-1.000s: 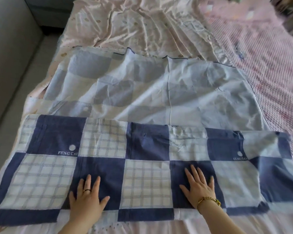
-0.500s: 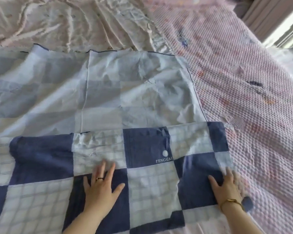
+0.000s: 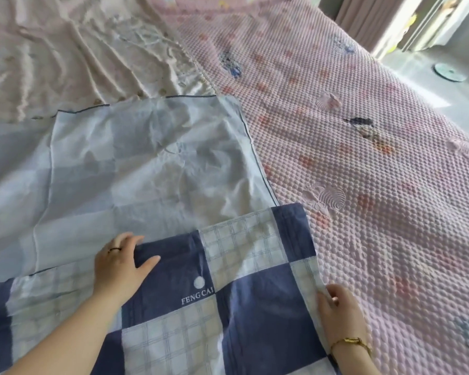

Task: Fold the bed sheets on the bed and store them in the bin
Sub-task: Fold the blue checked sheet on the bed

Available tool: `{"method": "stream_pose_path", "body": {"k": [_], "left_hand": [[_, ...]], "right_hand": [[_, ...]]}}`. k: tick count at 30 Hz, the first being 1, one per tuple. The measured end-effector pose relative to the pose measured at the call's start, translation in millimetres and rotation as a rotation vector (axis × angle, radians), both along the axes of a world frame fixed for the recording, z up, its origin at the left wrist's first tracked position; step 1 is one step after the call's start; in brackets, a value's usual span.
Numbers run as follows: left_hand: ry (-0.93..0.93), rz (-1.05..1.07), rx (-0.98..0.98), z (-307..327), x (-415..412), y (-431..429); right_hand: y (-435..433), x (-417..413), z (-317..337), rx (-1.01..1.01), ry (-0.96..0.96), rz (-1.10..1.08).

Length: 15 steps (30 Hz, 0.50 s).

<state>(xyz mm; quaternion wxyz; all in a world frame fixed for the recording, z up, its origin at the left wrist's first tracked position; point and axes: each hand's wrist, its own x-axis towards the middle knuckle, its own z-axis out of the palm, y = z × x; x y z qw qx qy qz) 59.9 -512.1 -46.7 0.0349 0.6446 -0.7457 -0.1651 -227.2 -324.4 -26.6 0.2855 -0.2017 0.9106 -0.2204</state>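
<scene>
The sheet point(image 3: 255, 307) lies spread across the bed, blue-and-white checks up along the near side where a band has been turned over, its pale underside point(image 3: 146, 163) showing beyond; it rests partly on a wrinkled cream cover point(image 3: 79, 50) and its right edge runs along a pink bubbled blanket point(image 3: 363, 158); the bin is not in view.

The left hand point(image 3: 117, 262) sits at the far edge of the turned band, thumb point(image 3: 149, 261) laid on top of a dark square and the fingers bent at the edge itself; whether they have slipped beneath the cloth I cannot tell, so pinch or press stays open. The right hand point(image 3: 339, 307) is at the sheet's right side edge, fingers curled narrowly onto the hem and apparently pinching it; the thumb is hidden.

The placing makes sense for squaring a fold; one hand on the band's long edge and the other at its end control the corner between them, so that the layers can be pulled flush and the next turn starts straight. The task looks early; only one narrow fold is made, with much pale cloth left to take in. The thin cotton will likely slide and crease easily; a loose grip could let the corner skew.
</scene>
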Motion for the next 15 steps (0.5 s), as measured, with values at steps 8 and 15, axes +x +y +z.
{"method": "stream_pose_path", "body": {"k": [8,15], "left_hand": [[-0.221,-0.177,-0.037,18.6,-12.9,-15.8],[-0.094,0.004,-0.108,8.3,3.4,-14.8]], "right_hand": [[-8.1,3.0,3.9,-0.23,0.158,-0.106],[-31.5,-0.7,2.2,-0.089,0.009,0.021]]}}
